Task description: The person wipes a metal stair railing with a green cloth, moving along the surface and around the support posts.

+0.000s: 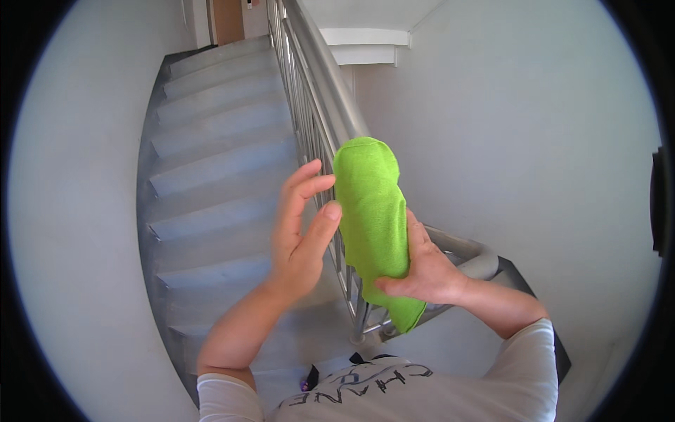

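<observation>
A bright green cloth (372, 211) lies draped lengthwise over the metal handrail (337, 89) of a stair railing, its lower end hanging down in a point. My right hand (427, 264) grips the cloth and what is under it from the right side, thumb across the front and fingers along the far edge. To the left of the cloth, my left hand (303, 221) is raised with its fingers apart and curved; its thumb tip is at the cloth's edge, and whether it touches cannot be told. It holds nothing.
Grey stairs (221, 158) rise on the left towards a brown door (228, 21). Metal balusters (303, 121) stand beneath the handrail. A lower rail (474, 258) bends around at the right, near the pale wall (501, 132).
</observation>
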A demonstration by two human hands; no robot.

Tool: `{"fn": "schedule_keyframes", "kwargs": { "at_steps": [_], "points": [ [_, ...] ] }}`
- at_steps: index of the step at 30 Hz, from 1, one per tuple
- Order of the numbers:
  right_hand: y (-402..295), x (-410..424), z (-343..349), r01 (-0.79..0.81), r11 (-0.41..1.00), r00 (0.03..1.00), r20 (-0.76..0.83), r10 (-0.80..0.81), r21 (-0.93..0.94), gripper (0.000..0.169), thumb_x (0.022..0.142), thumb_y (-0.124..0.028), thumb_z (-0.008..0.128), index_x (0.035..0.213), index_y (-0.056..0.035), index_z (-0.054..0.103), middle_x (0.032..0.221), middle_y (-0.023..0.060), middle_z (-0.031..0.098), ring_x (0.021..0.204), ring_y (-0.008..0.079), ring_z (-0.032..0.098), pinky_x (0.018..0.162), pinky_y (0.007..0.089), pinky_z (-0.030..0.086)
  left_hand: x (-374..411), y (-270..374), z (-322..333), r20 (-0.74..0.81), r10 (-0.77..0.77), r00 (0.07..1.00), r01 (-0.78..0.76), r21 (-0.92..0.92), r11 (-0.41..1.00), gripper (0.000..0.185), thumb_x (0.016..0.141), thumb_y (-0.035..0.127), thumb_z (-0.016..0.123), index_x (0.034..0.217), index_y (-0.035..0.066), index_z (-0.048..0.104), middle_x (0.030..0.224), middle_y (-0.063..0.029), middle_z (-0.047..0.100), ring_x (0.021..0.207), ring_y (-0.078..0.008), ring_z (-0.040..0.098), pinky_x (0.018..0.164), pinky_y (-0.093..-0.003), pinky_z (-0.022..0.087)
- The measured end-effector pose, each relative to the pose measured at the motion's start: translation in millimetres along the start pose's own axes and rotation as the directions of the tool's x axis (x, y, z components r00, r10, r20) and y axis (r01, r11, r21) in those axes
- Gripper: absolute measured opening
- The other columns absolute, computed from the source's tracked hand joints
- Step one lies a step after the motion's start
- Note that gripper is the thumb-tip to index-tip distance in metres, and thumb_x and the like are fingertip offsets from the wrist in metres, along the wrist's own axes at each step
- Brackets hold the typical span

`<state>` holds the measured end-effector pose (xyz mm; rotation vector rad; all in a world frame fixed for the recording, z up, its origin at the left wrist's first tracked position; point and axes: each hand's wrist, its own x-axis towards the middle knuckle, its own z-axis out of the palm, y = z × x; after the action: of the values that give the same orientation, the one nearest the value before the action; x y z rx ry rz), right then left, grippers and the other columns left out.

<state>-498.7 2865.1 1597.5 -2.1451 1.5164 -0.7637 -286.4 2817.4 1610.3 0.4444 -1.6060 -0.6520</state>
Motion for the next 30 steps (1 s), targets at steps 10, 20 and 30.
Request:
{"fn": "schedule_keyframes", "kwargs": {
  "at_steps": [10, 20, 30],
  "points": [
    [-14.8, -58.5, 15.6, -0.143, 0.847, 0.989, -0.113, 0.099, -0.511, 0.102, 0.070, -0.031, 0.077, 0.144, 0.0025, 0.016, 0.136, 0.0252, 0.037, 0.123, 0.0403, 0.043, 0.103, 0.0430, 0.038, -28.2, -14.0, -50.1, 0.066, -0.061, 0.996, 0.054, 0.105, 0.993, 0.026, 0.088, 0.010, 0.061, 0.114, 0.009, 0.059, 0.134, -0.0062, 0.048, 0.122, -0.0173, 0.046, 0.101, -0.0353, 0.034],
    [-30.7, -18.9, 46.6, -0.236, 0.837, 0.905, -0.425, 0.004, -0.495, 0.107, 0.068, -0.027, 0.078, 0.146, 0.0015, 0.011, 0.121, 0.0225, 0.044, 0.100, 0.0381, 0.059, 0.079, 0.0414, 0.053, -40.0, -19.8, -33.5, 0.185, -0.077, 0.980, 0.095, -0.093, 0.991, 0.019, 0.084, 0.011, 0.065, 0.102, 0.007, 0.062, 0.120, -0.0106, 0.057, 0.111, -0.0247, 0.054, 0.096, -0.0359, 0.040],
    [-19.4, 20.2, 17.8, -0.151, 0.987, 0.927, -0.338, 0.161, 0.055, 0.107, 0.066, -0.031, 0.082, 0.145, 0.0016, 0.017, 0.122, 0.0235, 0.055, 0.115, 0.0358, 0.055, 0.095, 0.0388, 0.046, -47.5, -35.8, -19.8, 0.389, -0.014, 0.921, 0.102, -0.207, 0.973, 0.014, 0.088, 0.004, 0.061, 0.103, 0.004, 0.063, 0.113, -0.0088, 0.061, 0.097, -0.0137, 0.060, 0.080, -0.0269, 0.049]
  ]
}}
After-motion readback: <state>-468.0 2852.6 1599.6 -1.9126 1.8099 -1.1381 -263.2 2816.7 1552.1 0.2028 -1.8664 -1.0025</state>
